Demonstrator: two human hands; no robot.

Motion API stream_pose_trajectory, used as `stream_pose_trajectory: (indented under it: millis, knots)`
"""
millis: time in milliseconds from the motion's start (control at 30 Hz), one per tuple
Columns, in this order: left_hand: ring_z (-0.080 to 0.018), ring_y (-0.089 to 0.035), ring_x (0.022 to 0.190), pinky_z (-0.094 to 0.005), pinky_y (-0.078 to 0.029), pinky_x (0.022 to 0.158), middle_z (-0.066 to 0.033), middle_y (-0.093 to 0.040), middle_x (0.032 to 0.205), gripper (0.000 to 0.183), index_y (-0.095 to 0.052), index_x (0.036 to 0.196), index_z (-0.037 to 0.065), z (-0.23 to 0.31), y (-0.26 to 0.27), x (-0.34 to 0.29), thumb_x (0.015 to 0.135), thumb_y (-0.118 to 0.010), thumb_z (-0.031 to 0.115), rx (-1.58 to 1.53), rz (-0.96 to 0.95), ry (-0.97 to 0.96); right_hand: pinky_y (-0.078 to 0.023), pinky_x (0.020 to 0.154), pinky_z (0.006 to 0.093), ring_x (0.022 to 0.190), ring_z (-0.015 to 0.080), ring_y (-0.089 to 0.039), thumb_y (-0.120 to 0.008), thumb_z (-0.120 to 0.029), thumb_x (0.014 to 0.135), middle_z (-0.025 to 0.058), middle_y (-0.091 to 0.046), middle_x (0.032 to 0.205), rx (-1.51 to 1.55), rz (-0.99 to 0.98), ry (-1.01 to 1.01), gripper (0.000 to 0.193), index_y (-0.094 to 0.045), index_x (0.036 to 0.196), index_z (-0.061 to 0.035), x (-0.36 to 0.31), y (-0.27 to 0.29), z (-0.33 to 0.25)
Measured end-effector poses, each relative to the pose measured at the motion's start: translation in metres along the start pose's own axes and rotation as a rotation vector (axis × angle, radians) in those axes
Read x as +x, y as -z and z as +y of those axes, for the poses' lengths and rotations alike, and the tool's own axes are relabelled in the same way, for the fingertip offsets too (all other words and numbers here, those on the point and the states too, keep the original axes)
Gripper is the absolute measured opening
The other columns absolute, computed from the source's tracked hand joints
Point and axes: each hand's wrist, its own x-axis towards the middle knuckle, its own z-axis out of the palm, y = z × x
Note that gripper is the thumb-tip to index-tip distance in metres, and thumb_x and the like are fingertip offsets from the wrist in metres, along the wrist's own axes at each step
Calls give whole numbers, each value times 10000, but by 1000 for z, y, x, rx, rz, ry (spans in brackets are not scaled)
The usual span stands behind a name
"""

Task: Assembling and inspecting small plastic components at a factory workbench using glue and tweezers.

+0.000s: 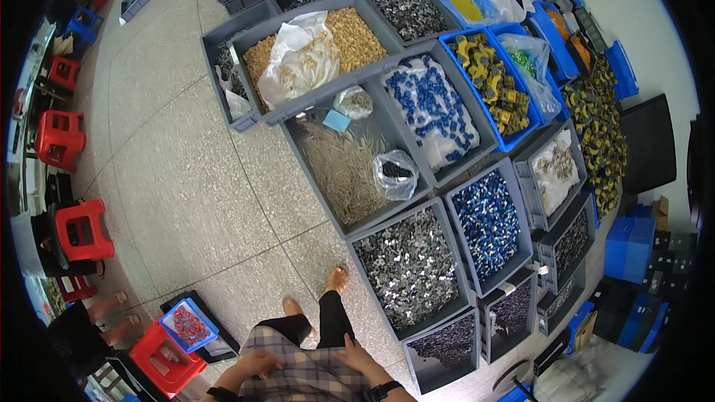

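Observation:
My left hand [259, 363] rests against the plaid cloth [309, 365] over my body, its fingers reaching across the fabric. On the other side of the cloth is my right hand [357, 357], with fingers apart and nothing seen between them. I cannot make out whether either hand pinches the fabric. Dark bands circle both wrists. The container nearest my right hand is a grey bin [445, 383] of small dark parts. Beyond it stands a grey bin [468, 305] of black and silvery pieces.
Grey bins hold thin metal pins [342, 171], blue parts [432, 108], blue-and-white parts [485, 223] and tan pieces [361, 37]. A blue bin [514, 141] holds yellow-black parts. At left are red stools [82, 231]; a blue tray [170, 320] of red parts sits beside one. Tiled floor [201, 186] lies between.

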Motion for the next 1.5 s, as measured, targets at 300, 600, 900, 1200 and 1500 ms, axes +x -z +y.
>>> stream_pose_trajectory:
  millis: [300, 600, 900, 1200, 1500]
  knots:
    - [-64, -420, 441, -209, -353, 432, 33, -455, 518, 288, -653, 986, 160, 50, 109, -14, 862, -492, 364, 167, -40, -142, -220, 1028, 350, 1274, 338, -225, -480, -612, 755, 300, -211, 1343, 242, -161, -16, 969, -91, 1336, 58, 38, 63, -76]
    - [-54, -314, 404, -195, -237, 374, 48, -348, 498, 306, -512, 1147, 64, 113, 300, -70, 901, -461, 239, 89, -311, -96, -213, 1020, 418, 1260, 439, -171, -472, -672, 703, 340, -152, 1340, -75, -130, -50, 987, -102, 1367, -43, 131, 146, -306]
    - [-70, -317, 407, -213, -246, 376, 42, -340, 486, 246, -559, 1071, 59, 194, 388, -116, 894, -462, 198, -276, -226, 106, -380, 905, 371, 1129, 377, -428, -513, -560, 749, 281, -319, 1291, -289, -205, 66, 856, -134, 1374, -116, 175, 218, -495]
    - [-85, -314, 378, -223, -239, 360, 23, -352, 464, 354, -588, 924, -30, 305, 473, -120, 894, -461, 299, -447, -370, 15, -386, 886, 343, 1075, 311, -493, -475, -555, 775, 196, -490, 1192, -122, -196, 31, 758, -276, 1333, -81, 226, 294, -540]
    - [-73, -293, 349, -227, -220, 349, 47, -316, 415, 375, -576, 757, 33, 387, 541, -122, 892, -449, 358, -235, -164, 77, -372, 913, 353, 1113, 330, -463, -473, -562, 773, 205, -478, 1201, 172, -141, -114, 778, -237, 1348, -94, 235, 290, -574]
